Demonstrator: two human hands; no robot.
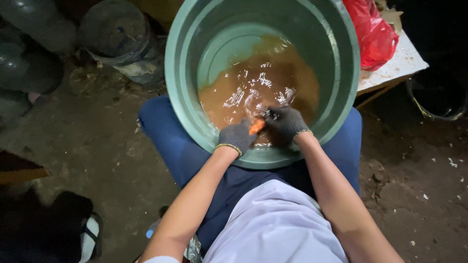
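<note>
Green tub [336,73], muddy brown water [243,92], gloved hands gripping orange piece [256,126]

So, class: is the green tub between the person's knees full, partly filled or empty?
Partly filled. Brown, murky water covers only part of the green tub; bare green floor shows at upper left, and the walls rise well above it.

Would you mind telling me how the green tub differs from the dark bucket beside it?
The green tub is wide, sits between the person's knees and holds muddy brown water; the dark bucket is narrower, grimy and stands apart on the dirt floor. Both gloved hands, left hand and right hand, work in the tub only. Both are round.
</note>
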